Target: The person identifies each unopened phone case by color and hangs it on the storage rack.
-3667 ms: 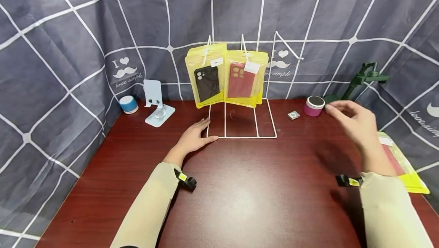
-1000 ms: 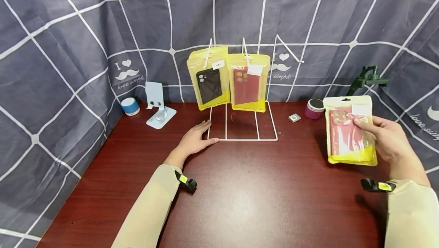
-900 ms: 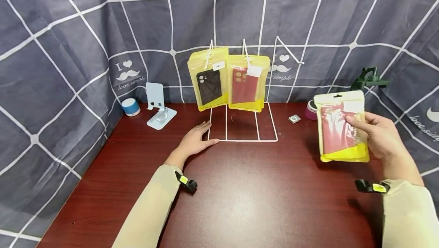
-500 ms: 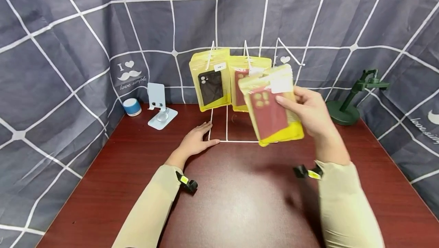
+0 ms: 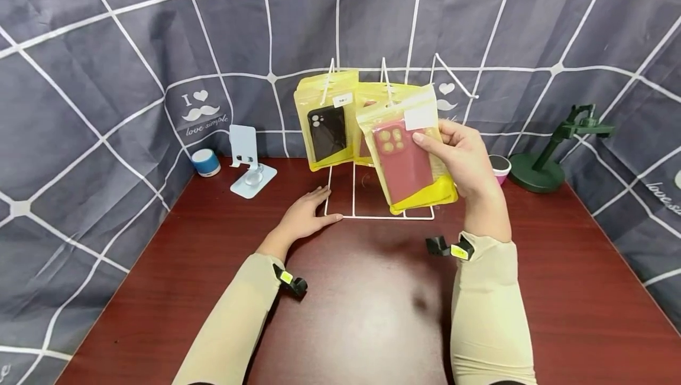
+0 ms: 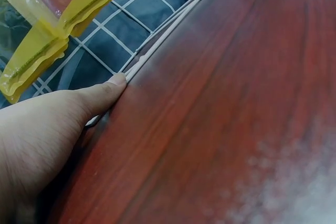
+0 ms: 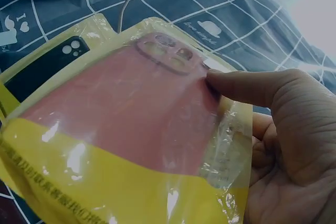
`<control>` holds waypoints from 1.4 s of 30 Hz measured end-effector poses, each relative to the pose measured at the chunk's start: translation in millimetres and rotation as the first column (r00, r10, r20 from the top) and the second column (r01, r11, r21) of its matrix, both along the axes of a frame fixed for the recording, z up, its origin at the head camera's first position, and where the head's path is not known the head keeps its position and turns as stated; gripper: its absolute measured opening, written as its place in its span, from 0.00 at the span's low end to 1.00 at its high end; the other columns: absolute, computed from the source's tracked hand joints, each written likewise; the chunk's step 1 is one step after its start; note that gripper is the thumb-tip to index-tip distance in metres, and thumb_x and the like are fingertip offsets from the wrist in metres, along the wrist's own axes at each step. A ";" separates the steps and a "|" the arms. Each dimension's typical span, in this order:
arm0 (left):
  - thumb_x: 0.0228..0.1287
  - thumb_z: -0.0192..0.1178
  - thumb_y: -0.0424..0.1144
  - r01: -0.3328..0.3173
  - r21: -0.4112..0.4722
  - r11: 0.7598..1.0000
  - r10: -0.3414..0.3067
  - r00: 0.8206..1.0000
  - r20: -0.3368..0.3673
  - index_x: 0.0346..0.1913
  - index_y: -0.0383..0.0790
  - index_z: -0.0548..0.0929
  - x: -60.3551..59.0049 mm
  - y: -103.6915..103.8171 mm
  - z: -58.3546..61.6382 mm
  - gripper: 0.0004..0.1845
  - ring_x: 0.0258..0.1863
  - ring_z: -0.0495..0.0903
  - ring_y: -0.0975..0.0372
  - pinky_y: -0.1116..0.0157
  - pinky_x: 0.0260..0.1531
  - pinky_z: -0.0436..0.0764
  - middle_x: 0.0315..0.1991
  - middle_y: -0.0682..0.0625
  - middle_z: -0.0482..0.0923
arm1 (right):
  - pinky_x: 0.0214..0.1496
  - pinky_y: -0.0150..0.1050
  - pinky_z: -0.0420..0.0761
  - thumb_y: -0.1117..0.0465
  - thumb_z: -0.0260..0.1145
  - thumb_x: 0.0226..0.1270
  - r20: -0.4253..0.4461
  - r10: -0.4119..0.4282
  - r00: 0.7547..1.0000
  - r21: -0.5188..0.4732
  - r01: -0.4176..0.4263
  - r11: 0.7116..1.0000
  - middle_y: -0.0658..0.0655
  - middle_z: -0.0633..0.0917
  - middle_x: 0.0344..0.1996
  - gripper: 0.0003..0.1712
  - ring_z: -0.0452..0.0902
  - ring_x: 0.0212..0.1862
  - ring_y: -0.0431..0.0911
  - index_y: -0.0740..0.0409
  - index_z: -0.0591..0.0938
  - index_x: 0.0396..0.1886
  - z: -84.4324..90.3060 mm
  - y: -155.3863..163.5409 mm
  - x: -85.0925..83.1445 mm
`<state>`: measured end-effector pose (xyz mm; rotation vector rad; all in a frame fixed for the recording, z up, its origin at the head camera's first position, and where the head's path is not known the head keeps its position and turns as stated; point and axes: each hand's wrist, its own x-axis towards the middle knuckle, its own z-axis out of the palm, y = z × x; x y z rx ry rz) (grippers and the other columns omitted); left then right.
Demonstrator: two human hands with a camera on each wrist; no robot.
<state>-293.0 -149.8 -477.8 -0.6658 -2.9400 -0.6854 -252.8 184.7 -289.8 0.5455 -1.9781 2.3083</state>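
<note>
My right hand (image 5: 464,157) pinches a yellow pouch with a red phone case (image 5: 407,166) by its right edge, thumb in front. The pouch is tilted in front of the white wire rack's (image 5: 372,217) middle hook and hides much of the yellow pouch (image 5: 367,92) hanging there. From the left hook hangs a yellow pouch holding a black phone case (image 5: 327,132). My left hand (image 5: 302,216) rests at the rack's front left corner. In the left wrist view, the left thumb (image 6: 102,95) touches the base wire. The right wrist view shows the red phone case (image 7: 142,103) close up.
A light blue phone stand (image 5: 250,175) and a blue-and-white cylinder (image 5: 205,163) stand at the back left. At the back right are a dark green stand (image 5: 537,172) and a pink cylinder (image 5: 500,167), partly behind my right hand. The rack's right hook (image 5: 457,77) carries no pouch.
My right hand took the pouch with the red phone case from the table's right side and carried it left to the middle hook. My left hand has stayed on the rack.
</note>
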 end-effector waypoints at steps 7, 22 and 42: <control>0.62 0.59 0.70 0.001 -0.003 1.000 -0.001 1.000 0.002 0.76 0.39 0.66 2.2 -1.2 0.8 0.49 0.77 0.56 0.54 0.55 0.75 0.57 0.77 0.46 0.60 | 0.32 0.45 0.87 0.60 0.74 0.64 0.015 -0.017 1.000 0.043 0.017 0.999 0.59 0.90 0.33 0.18 0.89 0.30 0.53 0.66 0.84 0.49 -7.1 -2.7 -5.6; 0.62 0.59 0.70 0.009 0.009 1.000 -0.010 1.000 0.002 0.75 0.39 0.67 3.4 0.2 2.8 0.48 0.77 0.57 0.53 0.53 0.74 0.58 0.76 0.45 0.61 | 0.37 0.40 0.88 0.58 0.73 0.65 0.002 -0.172 0.985 0.033 0.171 0.985 0.57 0.90 0.37 0.20 0.89 0.34 0.49 0.64 0.84 0.53 -27.4 -26.0 -27.3; 0.62 0.61 0.69 0.010 0.011 1.000 -0.010 1.000 0.002 0.75 0.38 0.67 2.9 1.2 5.3 0.48 0.77 0.57 0.54 0.54 0.74 0.58 0.76 0.45 0.61 | 0.38 0.40 0.88 0.56 0.74 0.65 0.030 -0.285 0.958 0.038 0.284 0.958 0.60 0.90 0.41 0.23 0.88 0.36 0.50 0.65 0.84 0.55 -37.5 -35.8 -38.2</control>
